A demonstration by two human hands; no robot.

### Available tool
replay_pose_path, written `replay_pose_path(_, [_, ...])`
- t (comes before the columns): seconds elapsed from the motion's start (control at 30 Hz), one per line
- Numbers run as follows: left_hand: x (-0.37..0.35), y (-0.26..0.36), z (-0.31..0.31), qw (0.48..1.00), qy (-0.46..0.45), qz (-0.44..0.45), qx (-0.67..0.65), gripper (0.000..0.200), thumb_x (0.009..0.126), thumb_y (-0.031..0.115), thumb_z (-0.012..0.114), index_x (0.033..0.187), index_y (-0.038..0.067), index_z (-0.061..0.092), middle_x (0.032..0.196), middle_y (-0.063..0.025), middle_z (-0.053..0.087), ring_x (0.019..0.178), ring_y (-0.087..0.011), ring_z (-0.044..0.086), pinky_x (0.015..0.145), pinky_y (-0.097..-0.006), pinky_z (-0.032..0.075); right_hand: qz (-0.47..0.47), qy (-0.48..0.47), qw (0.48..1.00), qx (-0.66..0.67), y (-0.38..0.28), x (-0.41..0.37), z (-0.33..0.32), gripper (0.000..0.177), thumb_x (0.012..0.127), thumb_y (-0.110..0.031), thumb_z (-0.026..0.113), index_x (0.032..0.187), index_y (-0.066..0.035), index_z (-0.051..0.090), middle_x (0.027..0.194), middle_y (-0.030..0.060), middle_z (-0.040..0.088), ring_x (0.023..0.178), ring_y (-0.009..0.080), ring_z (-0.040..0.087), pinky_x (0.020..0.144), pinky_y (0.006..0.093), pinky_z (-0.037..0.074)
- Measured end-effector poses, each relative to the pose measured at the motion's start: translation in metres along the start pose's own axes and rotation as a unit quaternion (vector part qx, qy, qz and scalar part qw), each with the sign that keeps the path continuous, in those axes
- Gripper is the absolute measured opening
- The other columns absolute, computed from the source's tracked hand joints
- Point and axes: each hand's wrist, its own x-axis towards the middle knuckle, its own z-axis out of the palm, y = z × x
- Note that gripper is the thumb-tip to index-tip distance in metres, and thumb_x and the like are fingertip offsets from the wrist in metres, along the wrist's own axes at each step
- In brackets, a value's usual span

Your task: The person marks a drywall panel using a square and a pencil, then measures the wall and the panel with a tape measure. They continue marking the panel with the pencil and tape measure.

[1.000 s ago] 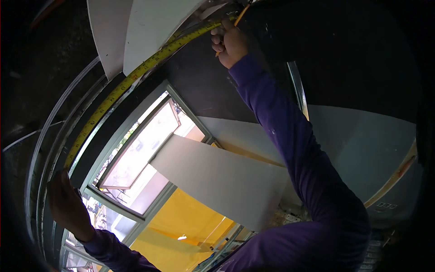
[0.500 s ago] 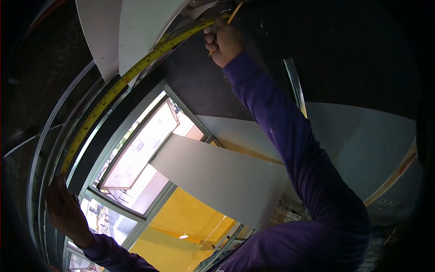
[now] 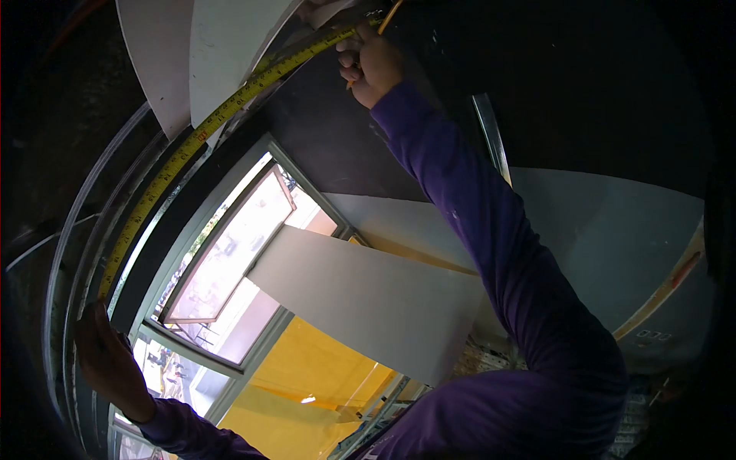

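A yellow tape measure (image 3: 162,179) is stretched in a long curve along the metal ceiling channels, from lower left to the top middle. My left hand (image 3: 112,364) is closed at its lower end; a dark bit beside the fingers may be the case, too shadowed to tell. My right hand (image 3: 373,67) is at the other end of the blade, index finger and thumb against it. A yellow pencil (image 3: 389,17) passes through the right hand's curled fingers, both ends sticking out. Two white panels (image 3: 230,57) hang just beyond the blade.
Metal channels (image 3: 84,184) run along the left. Below is an open window (image 3: 230,245), beside a large grey-white board (image 3: 368,295) and yellow sheeting (image 3: 314,376). A metal strip (image 3: 491,138) hangs against the dark surface right of my right arm.
The view has shifted slightly, so hands and tape appear a little further left. Both hands keep their hold on the tape, and the pencil stays in the right hand.
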Motion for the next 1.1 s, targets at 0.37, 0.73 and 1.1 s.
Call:
replay_pose_path(0.37, [-0.071,0.04,0.023,0.811,-0.3,-0.203,-0.459,0.055,0.074,-0.002,0.071,0.125,0.003,0.051,0.073,-0.0017,0.04,0.063,-0.0131,0.04,0.059,-0.028,0.038,0.001,-0.015,0.992,-0.126,0.019,-0.029,-0.06,0.021,0.099,-0.034,0.052,0.089,-0.016,0.051,0.063,-0.002,0.049,0.046,0.0093,0.042,0.039,0.0223,0.031])
replay_pose_path(0.73, [-0.269,0.226,0.089,0.354,-0.478,-0.306,-0.744,0.038,0.085,-0.001,0.062,0.121,0.002,0.051,0.073,0.0027,0.045,0.063,-0.0054,0.043,0.055,-0.0219,0.038,0.29,-0.162,0.831,-0.446,0.181,-0.259,-0.146,0.045,0.096,-0.047,0.056,0.078,-0.006,0.059,0.061,0.0005,0.059,0.052,0.0058,0.05,0.047,0.0238,0.037])
replay_pose_path(1.1, [-0.408,0.332,0.15,0.102,-0.52,-0.457,-0.714,0.029,0.091,0.015,0.064,0.114,-0.001,0.058,0.082,-0.0018,0.059,0.068,-0.0083,0.055,0.06,-0.0224,0.048,0.294,-0.303,0.647,-0.635,0.293,-0.321,-0.241,0.037,0.087,-0.04,0.071,0.088,-0.003,0.065,0.068,0.0067,0.063,0.068,0.0154,0.063,0.065,0.0309,0.05])
